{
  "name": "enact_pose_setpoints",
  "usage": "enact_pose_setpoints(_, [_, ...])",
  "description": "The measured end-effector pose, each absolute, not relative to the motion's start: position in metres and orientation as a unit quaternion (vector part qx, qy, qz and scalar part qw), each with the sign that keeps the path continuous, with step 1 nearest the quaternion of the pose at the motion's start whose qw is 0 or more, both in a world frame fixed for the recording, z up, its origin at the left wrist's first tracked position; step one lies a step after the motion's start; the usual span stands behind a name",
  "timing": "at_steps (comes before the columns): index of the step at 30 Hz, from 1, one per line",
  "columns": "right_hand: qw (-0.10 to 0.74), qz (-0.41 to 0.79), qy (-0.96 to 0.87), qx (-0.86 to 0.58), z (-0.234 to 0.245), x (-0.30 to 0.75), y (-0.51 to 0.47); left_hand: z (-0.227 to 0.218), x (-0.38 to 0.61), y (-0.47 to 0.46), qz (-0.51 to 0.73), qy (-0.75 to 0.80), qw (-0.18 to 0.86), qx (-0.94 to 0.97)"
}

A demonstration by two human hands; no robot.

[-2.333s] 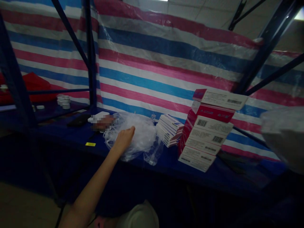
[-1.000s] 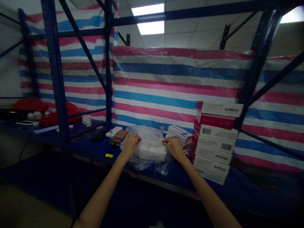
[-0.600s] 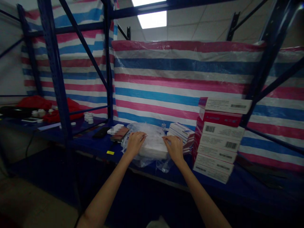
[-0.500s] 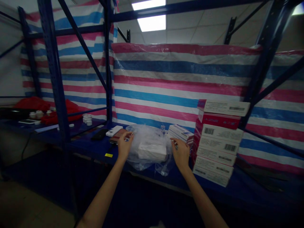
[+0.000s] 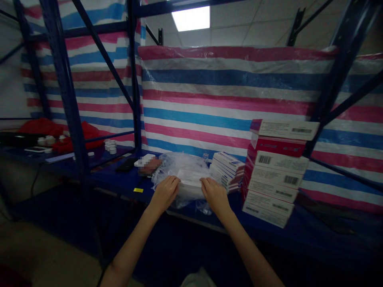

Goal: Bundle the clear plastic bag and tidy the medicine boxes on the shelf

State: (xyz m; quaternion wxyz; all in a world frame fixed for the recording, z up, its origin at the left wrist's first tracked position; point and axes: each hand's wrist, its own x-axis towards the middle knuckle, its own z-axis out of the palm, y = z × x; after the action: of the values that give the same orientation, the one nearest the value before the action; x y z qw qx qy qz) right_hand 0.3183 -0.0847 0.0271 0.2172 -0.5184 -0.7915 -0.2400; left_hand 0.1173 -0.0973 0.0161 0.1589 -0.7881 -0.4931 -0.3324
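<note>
A crumpled clear plastic bag (image 5: 182, 171) with a white flat pack (image 5: 191, 187) inside lies on the dark blue shelf (image 5: 125, 185). My left hand (image 5: 165, 192) grips the bag's near left side. My right hand (image 5: 213, 193) grips its near right side. Both hands press in on the white pack from its two sides, fingers curled over the plastic.
A leaning stack of red-and-white boxes (image 5: 277, 171) stands right of the bag, with a lower stack of thin boxes (image 5: 227, 170) beside it. A white item (image 5: 143, 160), a dark phone (image 5: 127, 164) and small white jars (image 5: 110, 146) sit to the left. Blue rack posts (image 5: 64, 91) and striped tarp (image 5: 221, 99) stand behind.
My hands spread apart to the bag's sides half a second ago, and now both have come back together onto the near edge of the white pack.
</note>
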Motion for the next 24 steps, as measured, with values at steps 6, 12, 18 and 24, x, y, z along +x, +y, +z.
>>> enact_pose_setpoints(6, [0.157, -0.279, -0.749, -0.580, 0.003, 0.346, -0.103, -0.015, 0.102, -0.113, -0.346, -0.578, 0.105, -0.732])
enact_pose_setpoints(12, [0.214, -0.174, -0.727, -0.629, -0.006, 0.353, -0.088, -0.021, 0.108, -0.085, -0.354, -0.603, 0.065, -0.712])
enact_pose_setpoints(18, [0.302, 0.033, -0.706, -0.640, 0.000, 0.346, -0.042, -0.003, 0.106, -0.043, -0.353, -0.604, -0.069, -0.711])
enact_pose_setpoints(24, [0.254, 0.107, -0.738, -0.616, -0.011, 0.352, -0.021, -0.019, 0.101, -0.028, -0.361, -0.634, -0.093, -0.677])
